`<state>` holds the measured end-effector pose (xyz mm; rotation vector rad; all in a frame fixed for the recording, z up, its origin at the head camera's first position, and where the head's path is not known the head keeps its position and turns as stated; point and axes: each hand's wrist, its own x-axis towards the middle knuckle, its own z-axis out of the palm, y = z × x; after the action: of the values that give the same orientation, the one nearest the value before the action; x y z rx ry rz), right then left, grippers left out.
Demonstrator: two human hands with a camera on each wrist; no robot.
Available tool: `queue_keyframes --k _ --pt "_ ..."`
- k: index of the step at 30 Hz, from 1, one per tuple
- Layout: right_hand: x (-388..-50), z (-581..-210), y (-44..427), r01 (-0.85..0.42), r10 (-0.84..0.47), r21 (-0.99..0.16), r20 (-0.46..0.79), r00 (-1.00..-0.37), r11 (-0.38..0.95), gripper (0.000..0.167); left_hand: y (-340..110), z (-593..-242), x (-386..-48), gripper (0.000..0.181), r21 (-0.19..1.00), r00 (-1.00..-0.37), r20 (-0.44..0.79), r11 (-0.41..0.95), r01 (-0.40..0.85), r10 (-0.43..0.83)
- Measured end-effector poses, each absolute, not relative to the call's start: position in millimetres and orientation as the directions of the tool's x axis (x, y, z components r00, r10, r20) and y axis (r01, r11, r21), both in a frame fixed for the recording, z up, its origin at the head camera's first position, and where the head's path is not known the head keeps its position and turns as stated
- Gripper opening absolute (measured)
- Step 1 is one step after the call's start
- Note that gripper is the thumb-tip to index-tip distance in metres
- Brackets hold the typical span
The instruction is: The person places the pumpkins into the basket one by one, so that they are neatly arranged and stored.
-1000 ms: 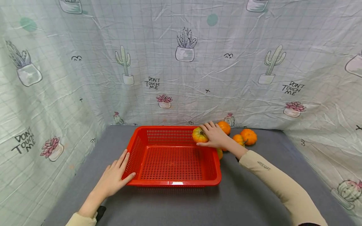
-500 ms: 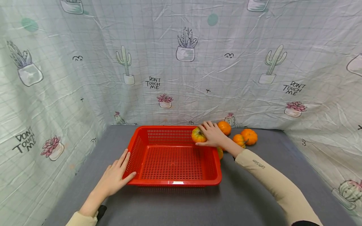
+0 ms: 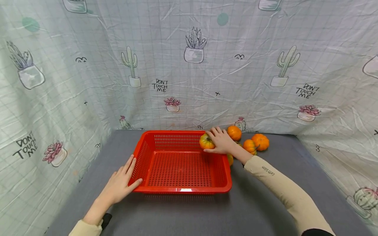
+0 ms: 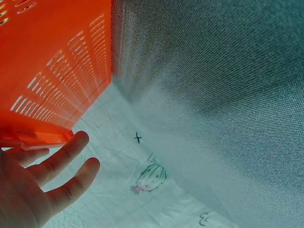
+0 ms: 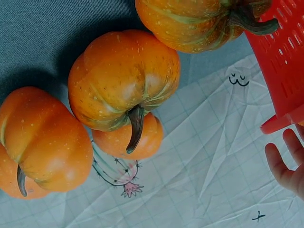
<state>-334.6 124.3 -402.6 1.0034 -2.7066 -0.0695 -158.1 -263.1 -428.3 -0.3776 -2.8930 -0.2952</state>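
A red perforated basket [image 3: 180,190] stands on the grey table. At its back right corner my right hand [image 3: 222,142] grips a yellow-green pumpkin [image 3: 206,141], holding it over the inside of the basket by the rim. My left hand [image 3: 118,183] rests with straight fingers on the basket's left rim. In the left wrist view the fingers of the left hand [image 4: 42,180] lie at the rim of the basket [image 4: 61,90]. Only some fingers of the right hand [image 5: 289,164] show in the right wrist view, beside the basket [image 5: 285,61]; the held pumpkin is mostly hidden there.
Several orange pumpkins lie right of the basket: one at the back [image 3: 234,133], one farther right [image 3: 261,142], one beside it [image 3: 249,146], and one against the basket's right side [image 3: 230,159]. A patterned cloth [image 3: 254,98] hangs behind and at both sides.
My right hand and the pumpkin in it have shifted slightly to the left, and the right forearm has moved left with them. The left hand stays on the rim.
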Motion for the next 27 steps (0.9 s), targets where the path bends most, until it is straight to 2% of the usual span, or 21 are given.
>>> queue_keyframes --k 8,18,23,27 --pt "-332.2 -399.8 123.3 -0.654 -0.661 0.114 0.208 -0.721 0.748 0.079 -262.8 -428.2 -159.2 0.077 0.164 -0.941 0.247 0.947 0.278 0.233" --pt "-332.2 -403.9 121.9 -0.671 -0.683 0.134 0.192 -0.705 0.73 0.071 -262.4 -427.8 -159.9 0.076 0.159 -0.941 0.247 0.948 0.277 0.233" --pt "-330.2 -405.1 120.8 -0.684 -0.704 0.164 0.174 -0.689 0.71 0.062 -262.3 -427.3 -158.4 0.076 0.169 -0.945 0.235 0.947 0.272 0.229" --pt "-328.8 -404.8 120.3 -0.68 -0.711 0.211 0.153 -0.686 0.702 0.063 -262.2 -428.0 -158.4 0.076 0.171 -0.944 0.236 0.947 0.273 0.23"
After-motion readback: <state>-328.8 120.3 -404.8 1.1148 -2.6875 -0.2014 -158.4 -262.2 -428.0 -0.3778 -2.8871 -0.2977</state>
